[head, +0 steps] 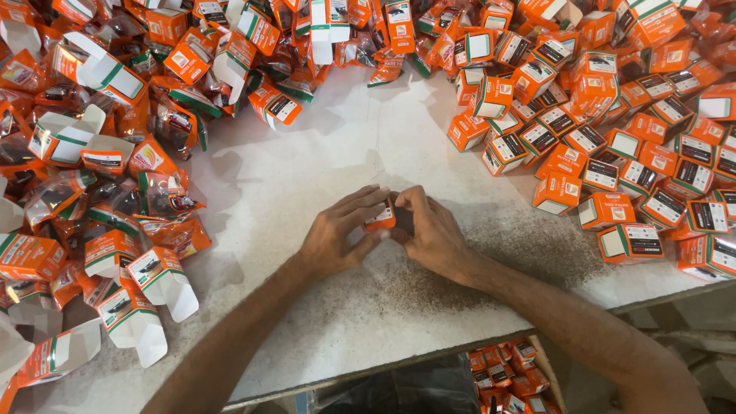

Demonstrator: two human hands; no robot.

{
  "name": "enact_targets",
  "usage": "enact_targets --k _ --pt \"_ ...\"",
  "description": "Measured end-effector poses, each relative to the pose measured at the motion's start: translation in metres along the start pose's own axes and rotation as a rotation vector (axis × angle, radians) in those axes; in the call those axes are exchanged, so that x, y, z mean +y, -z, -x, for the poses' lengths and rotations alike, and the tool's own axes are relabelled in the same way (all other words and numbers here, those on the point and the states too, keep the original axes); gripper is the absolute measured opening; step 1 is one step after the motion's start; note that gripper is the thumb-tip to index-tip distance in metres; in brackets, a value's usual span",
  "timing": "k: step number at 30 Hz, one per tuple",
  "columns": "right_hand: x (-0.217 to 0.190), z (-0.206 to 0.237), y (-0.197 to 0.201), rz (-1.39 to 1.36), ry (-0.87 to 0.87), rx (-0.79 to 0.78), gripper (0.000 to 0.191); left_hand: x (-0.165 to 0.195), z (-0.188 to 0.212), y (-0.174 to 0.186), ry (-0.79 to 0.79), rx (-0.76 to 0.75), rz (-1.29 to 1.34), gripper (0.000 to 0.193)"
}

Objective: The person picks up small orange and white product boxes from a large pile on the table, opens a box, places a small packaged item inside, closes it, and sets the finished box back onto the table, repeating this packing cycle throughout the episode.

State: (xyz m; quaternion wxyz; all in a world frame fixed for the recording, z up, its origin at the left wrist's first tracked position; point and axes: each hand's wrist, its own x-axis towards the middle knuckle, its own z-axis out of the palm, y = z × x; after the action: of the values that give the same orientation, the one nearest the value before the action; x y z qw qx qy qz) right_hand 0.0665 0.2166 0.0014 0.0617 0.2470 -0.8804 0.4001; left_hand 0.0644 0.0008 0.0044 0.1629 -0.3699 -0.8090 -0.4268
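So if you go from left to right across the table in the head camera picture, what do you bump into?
Heap of open boxes and plastic packets → left hand → small orange box held by both hands → right hand → pile of closed orange boxes.

**Small orange carton between two hands**

The small orange carton (pixel 381 218) has a white panel and a dark end. It is mostly hidden, held just above the white table near its front edge, between both sets of fingers
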Motion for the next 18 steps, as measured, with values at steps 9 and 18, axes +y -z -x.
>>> enact_targets --k 9,18 --pt "0.002 0.002 0.001 -0.030 0.043 0.008 0.055 -0.013 0.006 -0.002 -0.077 -0.025 0.067 0.026" --pt "-0.005 -0.004 -0.006 0.068 0.347 -0.070 0.078 0.011 0.031 -0.011 -0.174 -0.112 -0.562 0.024"
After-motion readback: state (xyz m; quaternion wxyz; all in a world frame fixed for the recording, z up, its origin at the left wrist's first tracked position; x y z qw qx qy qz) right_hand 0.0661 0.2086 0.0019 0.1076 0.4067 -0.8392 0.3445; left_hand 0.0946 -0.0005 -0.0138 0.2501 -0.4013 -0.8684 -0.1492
